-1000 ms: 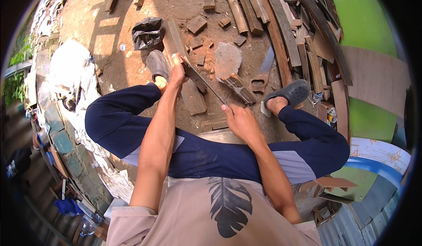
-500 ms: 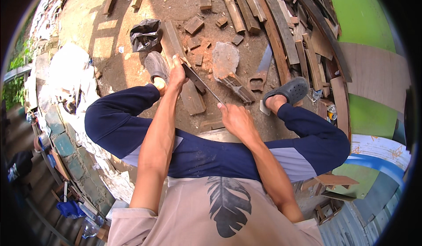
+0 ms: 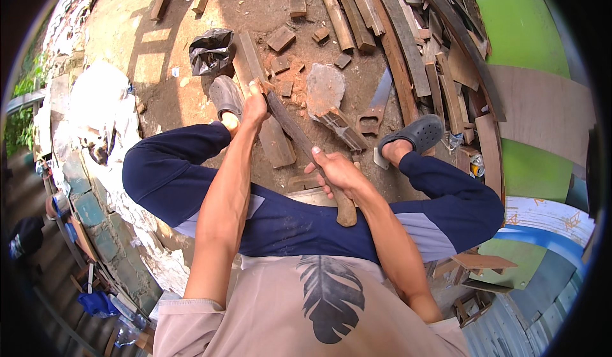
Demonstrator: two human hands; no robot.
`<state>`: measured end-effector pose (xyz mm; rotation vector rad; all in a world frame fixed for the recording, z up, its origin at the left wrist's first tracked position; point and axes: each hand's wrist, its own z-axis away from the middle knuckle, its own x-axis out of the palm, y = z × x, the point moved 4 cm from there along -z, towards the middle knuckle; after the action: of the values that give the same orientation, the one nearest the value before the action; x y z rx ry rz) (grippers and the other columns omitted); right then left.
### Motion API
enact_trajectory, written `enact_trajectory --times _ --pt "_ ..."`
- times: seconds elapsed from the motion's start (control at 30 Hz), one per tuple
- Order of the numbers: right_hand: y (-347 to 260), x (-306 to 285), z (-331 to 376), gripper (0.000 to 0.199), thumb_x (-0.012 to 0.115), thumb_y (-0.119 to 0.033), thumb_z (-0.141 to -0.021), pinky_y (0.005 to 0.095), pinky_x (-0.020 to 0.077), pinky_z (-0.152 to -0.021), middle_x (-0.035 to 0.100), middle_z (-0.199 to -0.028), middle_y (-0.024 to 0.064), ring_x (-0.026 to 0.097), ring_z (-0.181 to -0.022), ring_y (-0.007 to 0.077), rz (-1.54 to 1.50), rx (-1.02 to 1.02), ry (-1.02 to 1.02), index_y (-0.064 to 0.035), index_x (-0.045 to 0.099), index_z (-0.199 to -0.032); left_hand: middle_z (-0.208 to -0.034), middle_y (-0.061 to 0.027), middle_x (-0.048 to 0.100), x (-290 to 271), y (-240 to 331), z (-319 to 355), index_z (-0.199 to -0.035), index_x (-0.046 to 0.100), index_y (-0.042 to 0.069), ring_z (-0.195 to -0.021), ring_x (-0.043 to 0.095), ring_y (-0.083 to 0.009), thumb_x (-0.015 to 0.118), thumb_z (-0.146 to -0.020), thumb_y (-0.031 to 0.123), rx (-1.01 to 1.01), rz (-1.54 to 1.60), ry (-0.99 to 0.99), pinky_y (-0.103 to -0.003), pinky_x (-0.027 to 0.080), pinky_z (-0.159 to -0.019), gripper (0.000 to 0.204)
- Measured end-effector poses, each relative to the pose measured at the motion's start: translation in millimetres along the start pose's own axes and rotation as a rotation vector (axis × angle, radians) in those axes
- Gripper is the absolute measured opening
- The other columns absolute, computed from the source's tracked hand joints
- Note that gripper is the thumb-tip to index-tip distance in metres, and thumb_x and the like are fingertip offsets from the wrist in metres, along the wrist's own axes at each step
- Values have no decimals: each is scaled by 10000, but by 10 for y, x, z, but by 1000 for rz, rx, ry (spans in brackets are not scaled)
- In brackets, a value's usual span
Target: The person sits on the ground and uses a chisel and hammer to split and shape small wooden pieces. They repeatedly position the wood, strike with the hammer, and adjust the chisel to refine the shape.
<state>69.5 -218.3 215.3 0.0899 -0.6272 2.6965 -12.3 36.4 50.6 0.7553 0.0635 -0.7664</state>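
Rolled over in the right hand (image 3: pixel 342 172) since half a second earlier, a long knife (image 3: pixel 290 122) is now showing its broad brown side and the butt of its wooden handle (image 3: pixel 346 213). The right fingers are grasping it loosely, partly spread beneath the handle, the thumb lying on top. The left fingers are curling around a small piece of wood (image 3: pixel 265 87) at the knife's far end, the left hand (image 3: pixel 255 107) keeping its earlier place. The knife is slanting between the two hands, its butt hanging over the seated worker's navy trousers (image 3: pixel 306 229). Beyond, a thick board (image 3: pixel 276 143) is lying on the dirt ground, a black plastic bag (image 3: pixel 212 52) resting beside its far end. To the right, a flat grey slab (image 3: pixel 326 88), a split block (image 3: pixel 342 129) and a handsaw (image 3: pixel 376 105) are lying between the worker's dark clogs (image 3: pixel 423 132). Farther right, scrap planks are piling up near a green panel (image 3: pixel 510 25).
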Motion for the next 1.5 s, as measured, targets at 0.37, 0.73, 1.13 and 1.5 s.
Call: enact_trajectory --times 0.37,0.73,1.13,1.5 --pt "-118 142 -44 441 434 -319 -1042 544 508 -706 638 -753 313 666 -732 464 669 -463 444 85 609 -1034 -1319 -241 527 114 37 42 -1372 482 -40 -1231 488 -320 161 -1020 579 96 -80 -11 -389 369 -1008 782" --pt "-79 62 -195 426 357 -374 -1080 311 457 -459 492 -699 18 480 -522 124 -414 -13 55 -1 557 -1123 -1284 -358 567 80 308 488 -1294 536 -117 -1290 508 -430 160 -1015 523 164 -203 85 -445 353 -1069 793" --pt "-62 -95 -209 396 487 -368 -1033 395 472 -502 558 -618 107 596 -515 219 262 -414 432 3 624 -1035 -1158 -358 607 294 89 898 -1306 472 11 -1128 546 -541 242 -1038 474 427 -267 119 -538 406 -959 582" --pt "-156 -297 -276 342 612 -327 -933 472 523 -818 708 -901 237 685 -891 429 257 -530 646 -20 695 -1059 -1226 -264 643 242 150 1185 -1250 631 4 -1096 635 -426 476 -1002 476 745 -368 213 -467 500 -928 555"
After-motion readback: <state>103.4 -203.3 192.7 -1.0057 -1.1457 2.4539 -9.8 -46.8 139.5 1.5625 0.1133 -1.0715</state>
